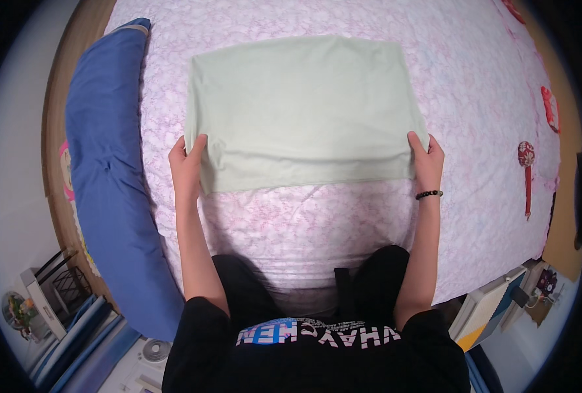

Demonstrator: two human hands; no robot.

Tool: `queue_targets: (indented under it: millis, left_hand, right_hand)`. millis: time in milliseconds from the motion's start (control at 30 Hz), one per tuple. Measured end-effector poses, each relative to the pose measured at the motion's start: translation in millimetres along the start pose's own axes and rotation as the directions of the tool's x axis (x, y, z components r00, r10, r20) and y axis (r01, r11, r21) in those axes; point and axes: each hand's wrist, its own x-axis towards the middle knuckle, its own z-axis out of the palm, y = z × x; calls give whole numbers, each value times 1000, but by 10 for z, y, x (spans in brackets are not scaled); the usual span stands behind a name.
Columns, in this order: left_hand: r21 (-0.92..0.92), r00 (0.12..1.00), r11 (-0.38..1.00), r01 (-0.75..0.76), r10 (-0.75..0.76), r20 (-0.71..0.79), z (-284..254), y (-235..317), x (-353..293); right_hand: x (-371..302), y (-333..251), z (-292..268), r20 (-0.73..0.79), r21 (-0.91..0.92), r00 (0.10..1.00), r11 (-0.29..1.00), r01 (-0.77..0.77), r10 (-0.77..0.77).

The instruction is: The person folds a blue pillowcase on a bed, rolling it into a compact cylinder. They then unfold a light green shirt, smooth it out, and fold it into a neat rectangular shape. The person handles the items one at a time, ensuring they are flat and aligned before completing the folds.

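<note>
A pale green cloth (304,105) lies spread in a wide, nearly rectangular shape on the pink-and-white patterned bedsheet (317,229). Its near part shows a few sideways creases and a hemmed edge; whether it is a garment or a cover I cannot tell. My left hand (187,164) pinches its left side near the lower corner, thumb on top. On the opposite side, my right hand (427,160) grips the edge at about the same height, a dark bead bracelet at the wrist. The fingers beneath the fabric are partly hidden.
A long blue bolster-like bundle (111,164) runs along the bed's left side. To the right lie a red patterned, round-headed stick (526,164) and a red-and-white item (550,109). A boxy white piece (487,308) stands beyond the bed's lower right corner.
</note>
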Motion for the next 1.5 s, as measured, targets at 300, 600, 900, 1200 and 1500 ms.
queue_targets:
  millis: [300, 600, 900, 1200, 1500]
  left_hand:
    - [38, 995, 997, -67, 69, -67, 16, -14, 23]
    - [101, 975, 971, -215, 207, 83, 746, 506, -510]
    - [143, 936, 963, -227, 175, 306, 1162, 674, -1024]
    - [-52, 931, 994, -93, 105, 350, 1151, 544, -963]
    - [-268, 933, 945, 185, -84, 350, 1143, 639, -884]
  right_hand:
    - [-10, -106, 29, -119, -287, 989, 957, 47, -84]
    - [-598, -835, 621, -80, -222, 938, 923, 313, -337]
    - [-1131, -914, 1103, 195, -187, 837, 818, 544, -511]
    - [-1066, -829, 1071, 349, 11, 665, 713, 701, -660]
    - [-1005, -883, 956, 576, 30, 421, 533, 846, -701]
